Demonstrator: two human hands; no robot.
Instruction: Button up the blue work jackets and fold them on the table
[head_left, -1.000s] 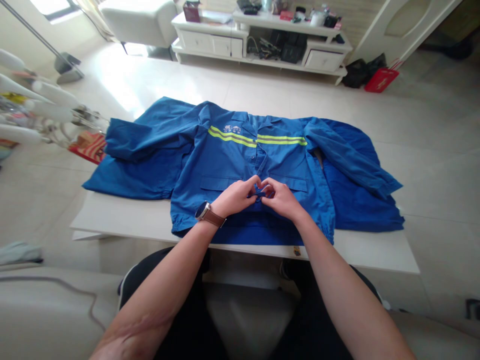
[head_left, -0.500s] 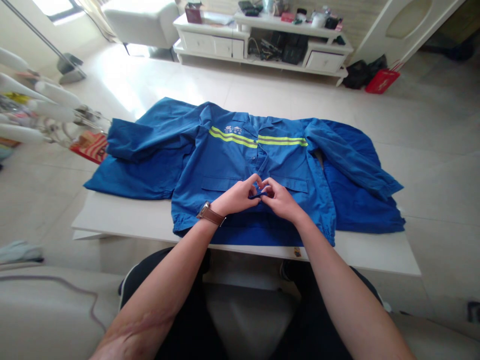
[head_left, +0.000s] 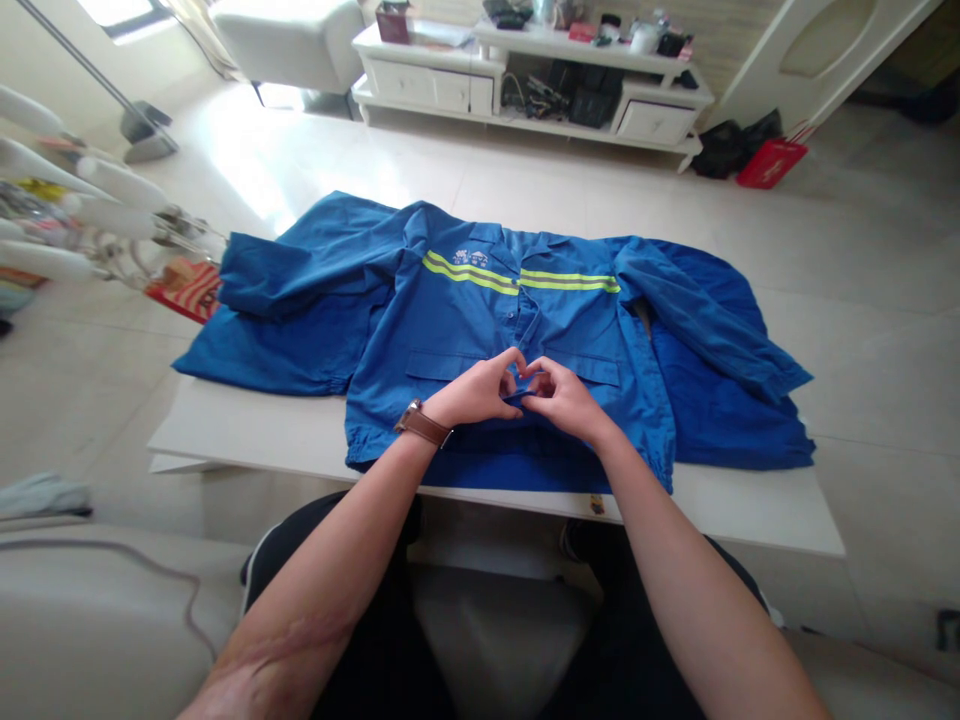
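A blue jacket (head_left: 465,320) with yellow-green reflective stripes lies spread over the table, its sleeves out to both sides, on top of darker blue cloth (head_left: 720,400). My left hand (head_left: 484,388), with a brown-strapped watch at the wrist, pinches the jacket's front edge near the lower middle. Close beside it, my right hand (head_left: 559,395) grips the same edge, fingers curled. The fingertips of both hands nearly meet over a small raised fold of the cloth. Whatever button may be between them is hidden by the fingers.
The white table (head_left: 247,430) shows along its near edge. Beyond it stand a white cabinet (head_left: 427,85) bearing small items and a light grey seat (head_left: 292,50). A red bag (head_left: 772,163) is on the floor at right. A rack with white rollers (head_left: 112,185) stands at left.
Both hands keep their hold at the jacket's front edge, with fingers slightly shifted around the fold. The whole view has moved a little; the jacket lies as before.
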